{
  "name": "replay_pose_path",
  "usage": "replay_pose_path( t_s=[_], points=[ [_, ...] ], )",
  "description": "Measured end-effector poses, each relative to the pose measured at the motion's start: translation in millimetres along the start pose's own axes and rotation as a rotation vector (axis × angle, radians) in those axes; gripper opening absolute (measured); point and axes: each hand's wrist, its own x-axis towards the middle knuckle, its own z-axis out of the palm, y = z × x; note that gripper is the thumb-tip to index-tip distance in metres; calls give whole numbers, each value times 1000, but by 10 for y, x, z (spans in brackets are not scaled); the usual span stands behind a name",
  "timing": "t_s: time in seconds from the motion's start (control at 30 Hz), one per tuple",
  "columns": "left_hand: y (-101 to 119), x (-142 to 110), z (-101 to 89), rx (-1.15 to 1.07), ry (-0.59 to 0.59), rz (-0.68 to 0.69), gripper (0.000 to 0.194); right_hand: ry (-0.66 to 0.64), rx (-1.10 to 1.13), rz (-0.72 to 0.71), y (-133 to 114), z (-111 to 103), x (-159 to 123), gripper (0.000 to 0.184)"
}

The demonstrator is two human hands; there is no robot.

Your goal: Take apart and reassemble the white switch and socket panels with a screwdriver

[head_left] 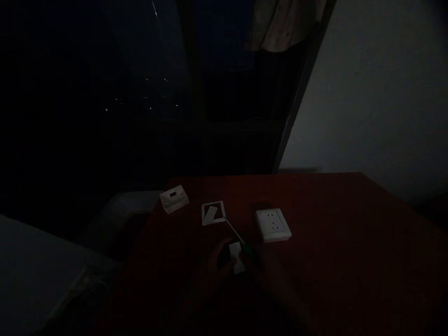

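The scene is very dark. My left hand (219,263) is closed around a small white part (236,256) low over the red table (332,224). My right hand (259,263) grips a screwdriver (235,232) with a green handle, and its metal shaft points up and left toward a white frame plate (213,213). A white wall socket (273,225) lies just right of the hands. A white switch box (174,199) sits farther left near the table's corner.
A pale wall (378,93) rises at the right. A dark window (147,93) with faint lights fills the back, with cloth (280,28) hanging above. A pale surface (42,270) lies at the lower left beside the table.
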Motion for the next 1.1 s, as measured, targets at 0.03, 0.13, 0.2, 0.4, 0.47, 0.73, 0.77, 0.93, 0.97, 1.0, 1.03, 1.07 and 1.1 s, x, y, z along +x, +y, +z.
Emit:
replay_pose_path(
  t_s=[0.03, 0.13, 0.2, 0.4, 0.47, 0.73, 0.77, 0.93, 0.97, 1.0, 1.03, 1.07, 1.1],
  points=[
    [-1, -3, 24, -20, -2, -11, 44, 7, -7, 4, 13, -14, -19, 26],
    [13, -11, 72, -56, -17, -52, 46, 23, -13, 20, 41, -43, -60, 24],
    [37, -16, 80, -97, -42, -78, 45, 12, 7, 30, 61, -50, -64, 24],
    [92, -15, 64, -251, -87, -123, 44, -2, 48, 27, 122, -54, -38, 21],
    [91, -7, 67, -264, -89, -128, 43, -4, 54, 29, 121, -62, -46, 21],
    [118, -9, 116, -287, -39, -126, 42, -42, 43, 57, 77, -94, -47, 25],
    [125, -12, 130, -289, -19, -137, 42, -47, 39, 61, 79, -94, -41, 25],
    [181, -22, 176, -307, 58, -178, 40, -45, 13, 78, 60, -85, -34, 22],
    [191, -22, 179, -310, 67, -185, 39, -43, 9, 79, 47, -82, -35, 23],
    [199, -21, 181, -311, 73, -192, 38, -37, 5, 79, 34, -77, -36, 24],
    [203, -18, 182, -312, 79, -194, 37, -30, 1, 79, 20, -70, -37, 25],
    [203, -14, 184, -311, 82, -189, 36, -24, -4, 78, 9, -61, -36, 25],
    [200, -10, 187, -309, 87, -182, 35, -18, -8, 76, 2, -51, -34, 26]
  ],
)
